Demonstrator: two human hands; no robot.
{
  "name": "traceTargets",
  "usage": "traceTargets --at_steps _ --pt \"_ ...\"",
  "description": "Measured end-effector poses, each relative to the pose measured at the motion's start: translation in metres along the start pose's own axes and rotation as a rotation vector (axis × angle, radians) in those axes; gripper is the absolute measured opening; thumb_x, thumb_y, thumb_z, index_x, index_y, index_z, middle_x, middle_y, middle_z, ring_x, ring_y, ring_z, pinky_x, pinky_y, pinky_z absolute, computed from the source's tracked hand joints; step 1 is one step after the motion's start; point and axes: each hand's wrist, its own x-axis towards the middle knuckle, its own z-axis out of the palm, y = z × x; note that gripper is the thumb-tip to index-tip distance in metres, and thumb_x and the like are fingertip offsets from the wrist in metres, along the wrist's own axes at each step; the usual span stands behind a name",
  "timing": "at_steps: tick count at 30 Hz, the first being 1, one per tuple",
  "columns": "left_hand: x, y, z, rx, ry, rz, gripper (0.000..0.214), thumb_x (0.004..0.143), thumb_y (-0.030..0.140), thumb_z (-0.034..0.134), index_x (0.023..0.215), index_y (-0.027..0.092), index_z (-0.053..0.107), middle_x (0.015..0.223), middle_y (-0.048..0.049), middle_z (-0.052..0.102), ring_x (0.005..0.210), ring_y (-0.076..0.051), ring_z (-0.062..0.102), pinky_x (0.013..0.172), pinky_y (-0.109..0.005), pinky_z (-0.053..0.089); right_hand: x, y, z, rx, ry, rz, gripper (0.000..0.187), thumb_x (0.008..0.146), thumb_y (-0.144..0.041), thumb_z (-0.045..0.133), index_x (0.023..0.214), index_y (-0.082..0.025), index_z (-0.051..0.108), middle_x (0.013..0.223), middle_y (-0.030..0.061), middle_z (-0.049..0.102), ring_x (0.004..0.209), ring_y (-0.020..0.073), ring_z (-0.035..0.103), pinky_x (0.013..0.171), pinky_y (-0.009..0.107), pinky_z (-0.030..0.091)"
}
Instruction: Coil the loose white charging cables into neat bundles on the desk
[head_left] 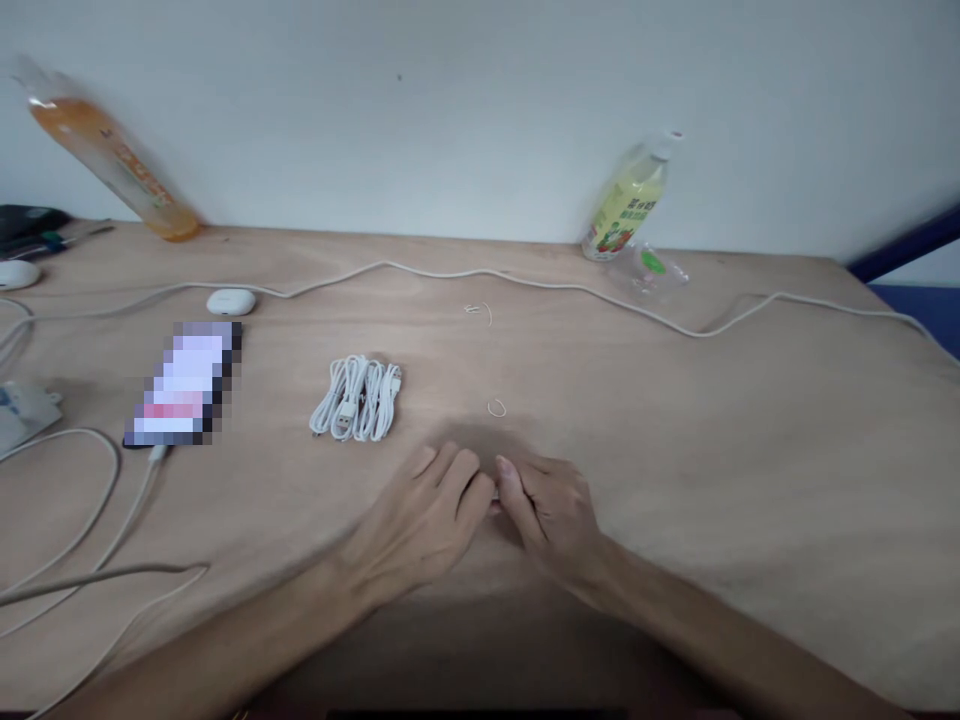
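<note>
My left hand (427, 515) and my right hand (544, 510) rest together on the wooden table (750, 450) near its front edge. Their fingertips meet, and the fingers of both are curled in a pinch around something too small to name. A bundled white USB cable (358, 398) lies just beyond my left hand. A small pale twist tie loop (496, 407) lies just ahead of my hands, and another small tie (480, 312) lies farther back.
A phone (184, 385) with a cable plugged in lies at left, beside a white earbud case (231, 300). A long white cord (525, 283) runs across the back. An orange bottle (112, 155) and a yellow-green bottle (626, 200) stand by the wall, next to a small clear cup (649, 270).
</note>
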Motion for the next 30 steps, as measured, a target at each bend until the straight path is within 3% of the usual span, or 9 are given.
traceTargets --at_steps 4,9,14,19,23,30 --pt "-0.003 0.0 0.003 -0.11 -0.092 -0.101 0.046 0.12 0.02 0.022 0.097 0.017 0.062 0.085 -0.0045 0.063 0.077 -0.023 0.055 0.071 -0.039 0.043 0.0 0.005 -0.001 -0.108 0.008 -0.104 0.047 0.113 -0.011 0.044 0.069 -0.021 0.056 0.062 -0.0024 0.055 0.052 0.0115 0.048 0.053 0.028 0.038" --pt "-0.001 0.001 -0.008 -0.512 -0.195 -0.263 0.036 0.121 0.024 0.025 0.096 0.022 0.052 0.091 -0.003 0.064 0.081 -0.021 0.06 0.077 -0.038 0.05 0.003 0.011 -0.009 -0.345 0.01 -0.356 0.043 0.115 -0.018 0.045 0.08 -0.017 0.07 0.067 0.002 0.062 0.06 0.0148 0.054 0.056 0.03 0.043" --pt "-0.002 0.004 -0.019 -0.75 -0.243 -0.301 0.04 0.122 0.032 0.021 0.093 0.024 0.048 0.086 -0.0002 0.062 0.078 -0.019 0.061 0.078 -0.035 0.053 0.006 0.01 -0.013 -0.374 0.065 -0.462 0.055 0.116 -0.017 0.041 0.063 -0.023 0.054 0.055 -0.0021 0.048 0.055 0.0152 0.041 0.053 0.034 0.033" --pt "-0.005 0.005 -0.006 -0.418 -0.119 -0.143 0.042 0.121 0.022 0.021 0.094 0.022 0.053 0.08 0.0008 0.063 0.068 -0.018 0.058 0.077 -0.037 0.051 0.005 0.007 -0.011 -0.321 0.051 -0.352 0.052 0.115 -0.013 0.043 0.064 -0.023 0.051 0.056 -0.0032 0.048 0.053 0.0135 0.04 0.052 0.033 0.032" --pt "-0.003 0.004 0.0 -0.122 -0.038 -0.058 0.034 0.121 0.02 0.025 0.118 0.014 0.059 0.086 -0.0034 0.068 0.074 -0.022 0.063 0.073 -0.037 0.048 0.004 0.007 -0.006 -0.198 0.04 -0.171 0.049 0.113 -0.01 0.045 0.066 -0.022 0.054 0.057 -0.0039 0.052 0.051 0.0115 0.042 0.052 0.031 0.034" --pt "0.0 0.0 -0.005 -0.074 -0.068 -0.039 0.043 0.121 0.02 0.023 0.102 0.018 0.061 0.08 -0.0011 0.064 0.073 -0.02 0.058 0.073 -0.035 0.045 0.002 0.002 -0.004 -0.095 -0.016 0.007 0.054 0.113 -0.014 0.046 0.06 -0.022 0.048 0.05 -0.0068 0.045 0.044 0.0088 0.035 0.048 0.028 0.03"
